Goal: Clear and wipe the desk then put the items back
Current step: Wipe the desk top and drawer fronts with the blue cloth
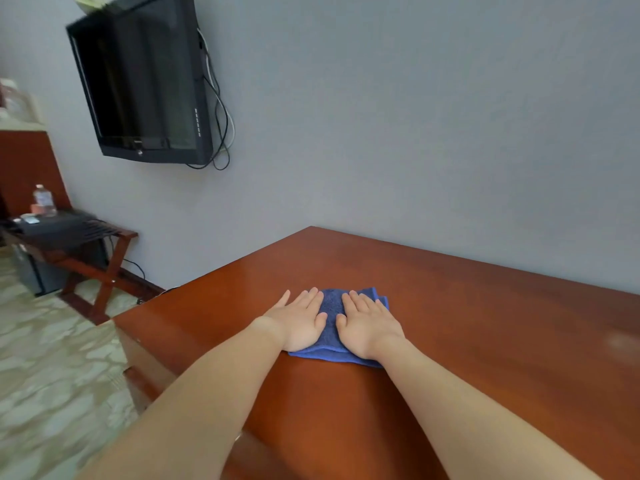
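A folded blue cloth (331, 318) lay flat on a reddish-brown wooden tabletop (485, 341). It sat near the tabletop's left end, about midway between the front edge and the back edge that met the wall.

Two bare hands pressed down on the cloth side by side, palms down. The left hand (300, 323) covered the cloth's left part, and its outer fingers reached past the cloth's left edge onto bare wood. The right hand (367, 327) covered the right part. On both hands the fingers (360, 301) lay straight and close together, pointing toward the wall, flat on the fabric and curled round nothing. The two thumbs angled inward and nearly met over a strip of blue that showed between the hands. Cloth corners poked out beyond the right fingertips, and a folded edge showed below both wrists. Both bare forearms stretched in from the bottom of the view.

Behind the tabletop rose a plain grey wall (433, 116). High on it, to the left, hung a television (138, 84) with a dark screen. Black and white cables (223, 133) looped down from its right side. Farther left, against the same wall, stood a wooden folding rack (100, 247) carrying dark items and a clear plastic bottle (44, 199). The smaller items there were too blurred to tell. The floor (52, 368) beside the tabletop's left end was pale and patterned.
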Demonstrator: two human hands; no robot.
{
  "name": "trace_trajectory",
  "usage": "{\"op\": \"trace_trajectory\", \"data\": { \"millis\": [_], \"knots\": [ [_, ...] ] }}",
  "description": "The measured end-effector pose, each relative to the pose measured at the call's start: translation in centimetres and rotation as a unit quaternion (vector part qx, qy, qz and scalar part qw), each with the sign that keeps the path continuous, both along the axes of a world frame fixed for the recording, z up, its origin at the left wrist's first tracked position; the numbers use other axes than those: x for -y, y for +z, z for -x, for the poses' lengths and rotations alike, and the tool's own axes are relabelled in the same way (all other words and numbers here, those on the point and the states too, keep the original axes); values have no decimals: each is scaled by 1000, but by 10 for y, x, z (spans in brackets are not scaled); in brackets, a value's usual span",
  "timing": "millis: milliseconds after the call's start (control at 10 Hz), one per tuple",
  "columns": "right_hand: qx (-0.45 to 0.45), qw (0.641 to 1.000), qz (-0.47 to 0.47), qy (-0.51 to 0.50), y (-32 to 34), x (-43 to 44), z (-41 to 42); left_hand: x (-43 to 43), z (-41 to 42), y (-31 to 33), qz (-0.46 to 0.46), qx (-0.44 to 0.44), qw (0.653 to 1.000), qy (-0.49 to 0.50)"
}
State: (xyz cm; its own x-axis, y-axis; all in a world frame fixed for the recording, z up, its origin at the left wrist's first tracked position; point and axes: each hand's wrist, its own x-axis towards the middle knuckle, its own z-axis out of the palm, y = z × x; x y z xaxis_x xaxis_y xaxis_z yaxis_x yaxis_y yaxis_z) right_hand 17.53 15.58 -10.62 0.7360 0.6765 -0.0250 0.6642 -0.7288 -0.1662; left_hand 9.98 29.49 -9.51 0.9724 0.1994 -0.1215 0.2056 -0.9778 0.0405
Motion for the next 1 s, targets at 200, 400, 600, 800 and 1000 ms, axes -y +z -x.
{"op": "trace_trajectory", "data": {
  "millis": [200,400,600,800,1000],
  "knots": [
    [1,1000,3,1,0,15,37,15,38,0,10,0,1000,4],
    [4,1000,5,1,0,29,69,28,70,0,15,2,1000,1],
    [2,1000,-1,4,0,42,102,39,100,-2,15,6,1000,-9],
    [4,1000,-3,3,-1,46,121,39,116,-5,1,6,1000,-17],
    [6,1000,6,7,0,42,117,32,114,-2,-11,6,1000,-26]
  ]
}}
